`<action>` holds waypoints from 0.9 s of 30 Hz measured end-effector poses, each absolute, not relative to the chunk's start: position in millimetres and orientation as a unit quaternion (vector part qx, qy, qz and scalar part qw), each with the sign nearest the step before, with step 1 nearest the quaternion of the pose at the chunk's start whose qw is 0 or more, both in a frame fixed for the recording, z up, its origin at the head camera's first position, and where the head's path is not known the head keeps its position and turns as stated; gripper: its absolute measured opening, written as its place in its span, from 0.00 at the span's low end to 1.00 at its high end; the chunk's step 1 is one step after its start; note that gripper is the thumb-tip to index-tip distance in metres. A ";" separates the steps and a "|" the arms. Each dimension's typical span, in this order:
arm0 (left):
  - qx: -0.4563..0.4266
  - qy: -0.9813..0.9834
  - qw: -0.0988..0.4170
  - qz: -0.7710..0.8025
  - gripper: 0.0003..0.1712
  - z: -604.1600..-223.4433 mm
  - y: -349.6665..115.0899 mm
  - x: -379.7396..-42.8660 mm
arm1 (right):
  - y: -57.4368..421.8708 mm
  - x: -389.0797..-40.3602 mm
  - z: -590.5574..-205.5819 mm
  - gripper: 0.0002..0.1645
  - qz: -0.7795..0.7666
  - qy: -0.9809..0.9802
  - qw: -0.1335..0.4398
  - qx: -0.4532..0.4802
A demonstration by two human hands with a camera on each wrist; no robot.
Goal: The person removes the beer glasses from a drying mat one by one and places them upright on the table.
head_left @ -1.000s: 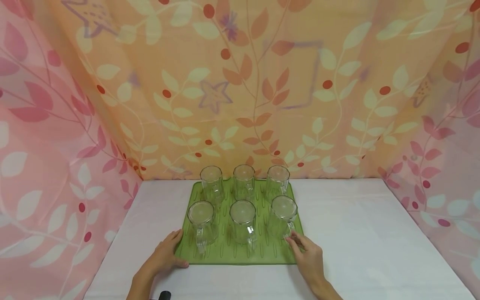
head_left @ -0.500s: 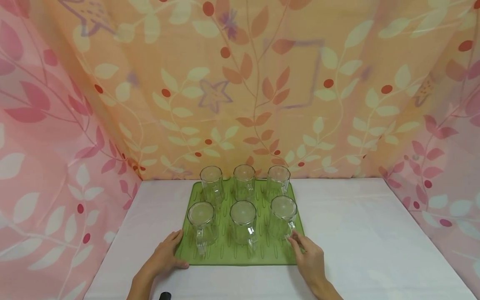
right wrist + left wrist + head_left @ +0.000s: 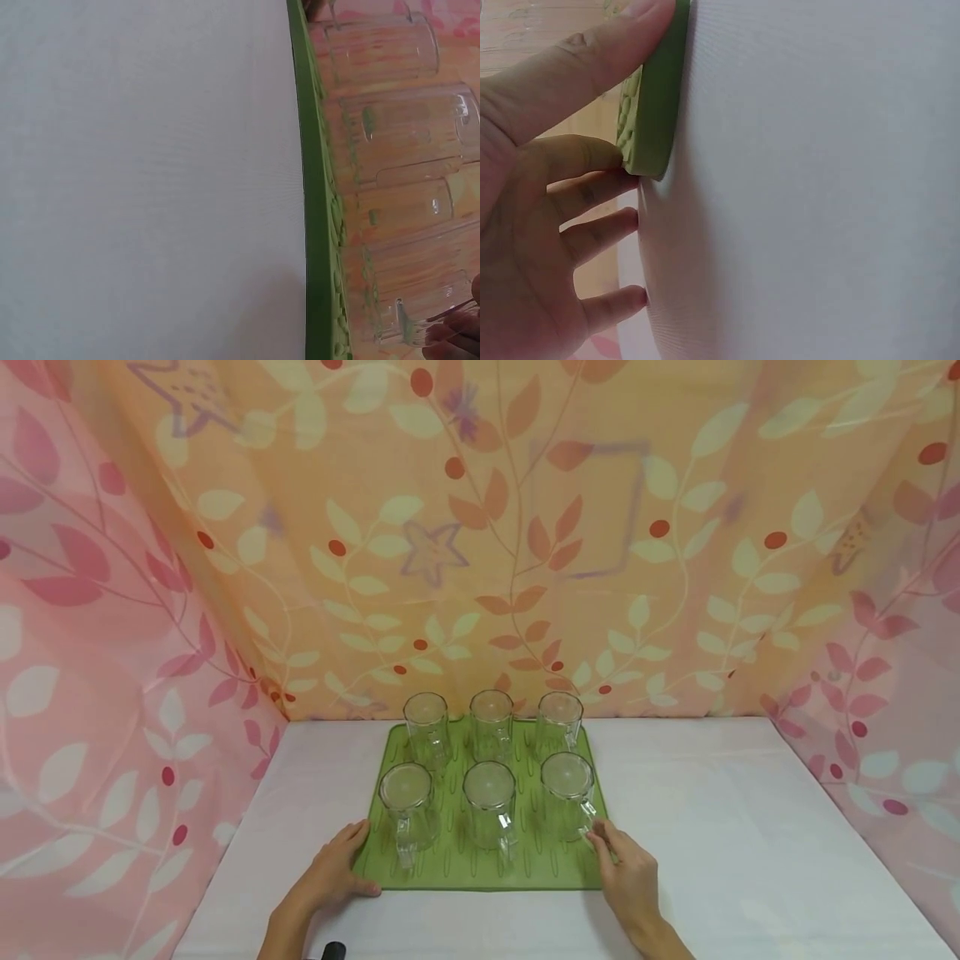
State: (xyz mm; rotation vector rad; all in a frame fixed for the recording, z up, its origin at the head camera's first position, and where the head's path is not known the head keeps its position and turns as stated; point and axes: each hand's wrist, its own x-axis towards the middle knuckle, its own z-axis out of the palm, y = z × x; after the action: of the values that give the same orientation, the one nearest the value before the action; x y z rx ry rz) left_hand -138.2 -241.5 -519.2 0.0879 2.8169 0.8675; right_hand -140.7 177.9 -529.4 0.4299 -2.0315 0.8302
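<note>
Right hand (image 3: 632,872) pinches the near-right glass mug's (image 3: 567,797) handle; mug stands on the green mat (image 3: 536,872). Left hand (image 3: 333,870), fingers spread, touches mat's near-left corner. Five other mugs (image 3: 489,806) share it.

White worktop (image 3: 750,827): beneath left hand (image 3: 330,870) and right hand (image 3: 630,875) | orange leaf-print backdrop (image 3: 480,568): beyond both hands | pink left panel (image 3: 112,685): outboard of left hand | pink right panel (image 3: 918,693): outboard of right hand
</note>
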 end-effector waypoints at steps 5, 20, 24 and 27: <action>0.026 0.953 0.092 0.286 0.64 -519.6 -241.5 -138.3 | 180.0 -140.3 -526.8 0.16 0.318 -0.821 0.437 0.184; 0.036 0.957 0.101 0.270 0.64 -517.4 -246.8 -139.4 | 198.7 -136.9 -517.1 0.15 0.314 -0.824 0.411 0.233; 0.039 0.957 0.101 0.270 0.64 -517.7 -246.1 -139.7 | 202.6 -136.6 -508.6 0.07 0.315 -0.821 0.405 0.251; 0.041 0.955 0.104 0.273 0.64 -516.7 -245.1 -138.7 | 206.2 -136.4 -500.4 0.11 0.305 -0.821 0.406 0.261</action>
State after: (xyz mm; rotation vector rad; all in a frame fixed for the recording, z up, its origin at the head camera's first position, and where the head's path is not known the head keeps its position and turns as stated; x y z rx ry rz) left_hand -138.7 -245.1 -516.7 0.1216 2.8174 0.8064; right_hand -136.4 206.2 -500.4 0.6578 -2.0710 0.7703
